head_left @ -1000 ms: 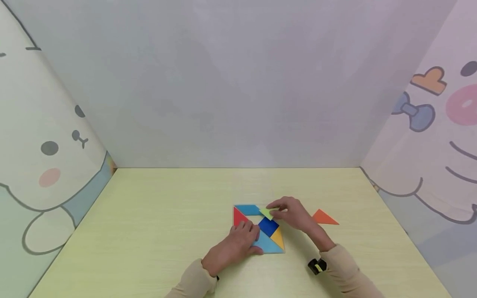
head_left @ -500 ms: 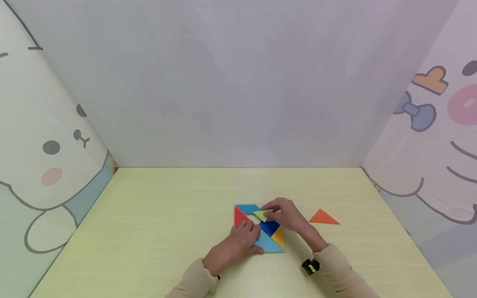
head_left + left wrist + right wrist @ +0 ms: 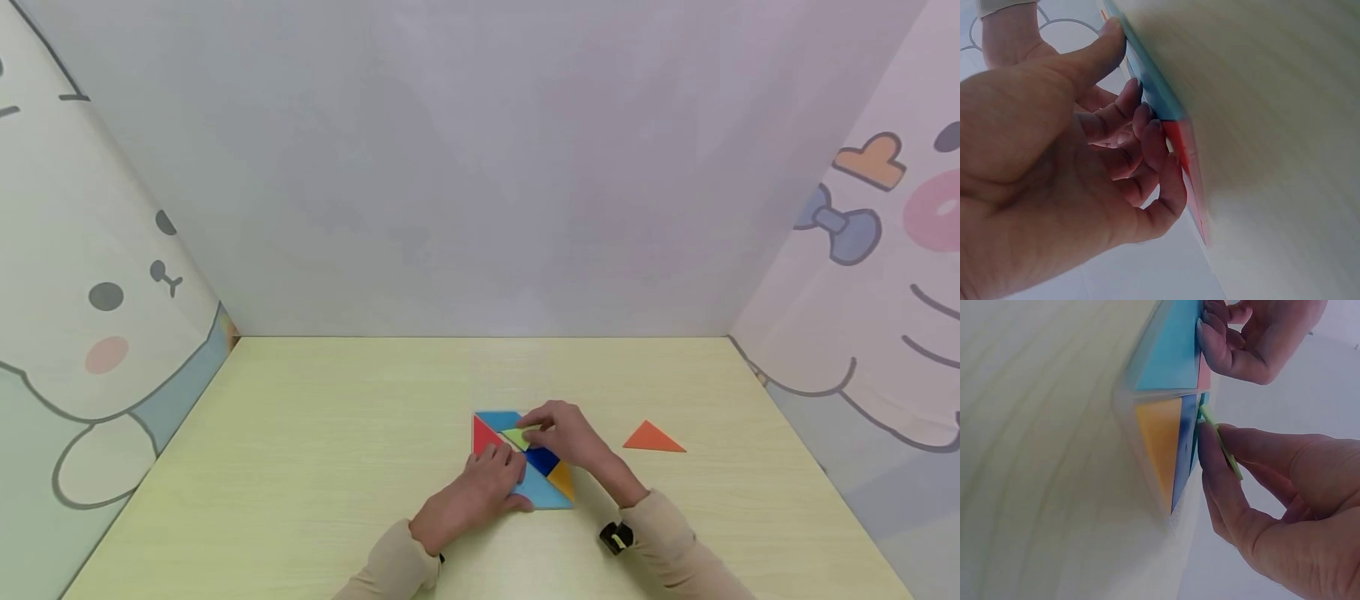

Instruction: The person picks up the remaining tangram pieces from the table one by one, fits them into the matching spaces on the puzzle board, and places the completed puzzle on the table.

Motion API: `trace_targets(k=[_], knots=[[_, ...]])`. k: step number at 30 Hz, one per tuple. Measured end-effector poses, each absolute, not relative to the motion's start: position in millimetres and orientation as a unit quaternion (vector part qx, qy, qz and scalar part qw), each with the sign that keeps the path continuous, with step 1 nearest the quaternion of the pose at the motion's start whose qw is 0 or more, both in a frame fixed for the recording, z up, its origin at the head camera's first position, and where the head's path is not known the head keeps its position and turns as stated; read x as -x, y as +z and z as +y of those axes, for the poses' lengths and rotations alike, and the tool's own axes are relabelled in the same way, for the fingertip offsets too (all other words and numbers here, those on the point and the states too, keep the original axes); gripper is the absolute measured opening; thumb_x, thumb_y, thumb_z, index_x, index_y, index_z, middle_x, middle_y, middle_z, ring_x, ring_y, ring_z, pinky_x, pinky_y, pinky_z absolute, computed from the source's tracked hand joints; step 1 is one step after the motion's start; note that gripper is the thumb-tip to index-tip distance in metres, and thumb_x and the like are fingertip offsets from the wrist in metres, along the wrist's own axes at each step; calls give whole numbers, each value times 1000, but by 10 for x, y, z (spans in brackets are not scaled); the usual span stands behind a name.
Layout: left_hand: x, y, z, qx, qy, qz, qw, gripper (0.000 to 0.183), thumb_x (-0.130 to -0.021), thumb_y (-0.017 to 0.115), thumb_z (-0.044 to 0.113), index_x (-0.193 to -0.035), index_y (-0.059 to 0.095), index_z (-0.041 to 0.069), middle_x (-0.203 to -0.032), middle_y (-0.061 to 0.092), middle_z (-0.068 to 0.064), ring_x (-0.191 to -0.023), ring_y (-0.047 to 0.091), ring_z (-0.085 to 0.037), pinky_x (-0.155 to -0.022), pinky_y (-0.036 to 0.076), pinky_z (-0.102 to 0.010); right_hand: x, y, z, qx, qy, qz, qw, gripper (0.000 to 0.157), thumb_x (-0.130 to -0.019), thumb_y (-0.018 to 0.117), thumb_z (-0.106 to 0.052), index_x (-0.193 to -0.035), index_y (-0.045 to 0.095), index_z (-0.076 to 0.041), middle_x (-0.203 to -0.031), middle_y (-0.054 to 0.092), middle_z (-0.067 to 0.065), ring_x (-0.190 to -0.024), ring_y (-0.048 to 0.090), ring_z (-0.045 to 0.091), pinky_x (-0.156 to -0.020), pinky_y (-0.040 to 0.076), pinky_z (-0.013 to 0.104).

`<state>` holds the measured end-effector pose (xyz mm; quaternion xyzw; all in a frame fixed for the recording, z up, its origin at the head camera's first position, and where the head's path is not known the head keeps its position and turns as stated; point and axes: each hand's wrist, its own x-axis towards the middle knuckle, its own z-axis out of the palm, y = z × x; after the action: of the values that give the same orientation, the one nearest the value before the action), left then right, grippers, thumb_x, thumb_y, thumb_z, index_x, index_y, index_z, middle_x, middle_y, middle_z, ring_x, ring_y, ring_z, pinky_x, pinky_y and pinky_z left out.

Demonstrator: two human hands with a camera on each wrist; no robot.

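A flat tangram tray (image 3: 573,503) lies on the table with coloured pieces in it: a red triangle (image 3: 483,435), a light blue triangle (image 3: 542,492), a blue parallelogram (image 3: 497,421), a dark blue square (image 3: 543,461) and a yellow triangle (image 3: 1161,434). My left hand (image 3: 482,490) rests on the tray's near left part, thumb at the near edge, fingertips over the red and light blue pieces. Between thumb and fingers my right hand (image 3: 566,433) pinches a green triangle (image 3: 1222,445), tilted, over the gap beside the square. The hand hides part of the tray's far right.
An orange triangle (image 3: 652,437) lies loose on the table (image 3: 337,417), right of the tray. Behind the table stands a plain pale wall (image 3: 480,167). Cartoon-printed panels (image 3: 90,250) flank both sides. A dark band (image 3: 617,537) hangs at the right wrist.
My right hand has moved left and slightly nearer with the green triangle, which has come lower over the gap. The left hand has stayed in place on the tray.
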<state>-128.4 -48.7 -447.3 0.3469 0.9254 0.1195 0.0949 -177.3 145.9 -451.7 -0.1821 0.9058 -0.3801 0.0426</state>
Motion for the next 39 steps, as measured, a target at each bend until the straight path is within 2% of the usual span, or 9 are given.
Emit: trace_targets(k=[9,22,33,39], knots=[[1278,-4474,-485,-346,120,926,92,37,-93,71,45,-101,50,17,-100,47,0,-97,43,-16,-73,34,-27,1784,-4549,1393,170,-367,914,43,14,-93,74,-3,-105,81,-7,-100,72,3,-86,64,17,-75,55,28],[1265,-4475,-486,-348,110,928,78,37,-94,70,46,-99,48,17,-101,47,-1,-97,43,-16,-72,33,-26,1753,-4561,1381,179,-372,910,34,15,-93,74,-2,-105,80,-7,-95,68,2,-85,65,18,-76,57,31],[1270,-4480,-485,-348,113,927,80,37,-94,70,46,-100,48,17,-100,46,0,-97,43,-16,-72,33,-26,1737,-4552,1352,166,-361,917,31,17,-90,77,-1,-106,79,-4,-100,70,7,-90,66,22,-83,58,41],[1271,-4485,-492,-346,117,927,83,37,-94,70,46,-100,48,17,-101,47,0,-97,44,-16,-72,33,-26,1741,-4556,1351,170,-358,918,27,17,-90,77,-1,-107,76,-3,-102,70,9,-90,67,23,-84,58,41]])
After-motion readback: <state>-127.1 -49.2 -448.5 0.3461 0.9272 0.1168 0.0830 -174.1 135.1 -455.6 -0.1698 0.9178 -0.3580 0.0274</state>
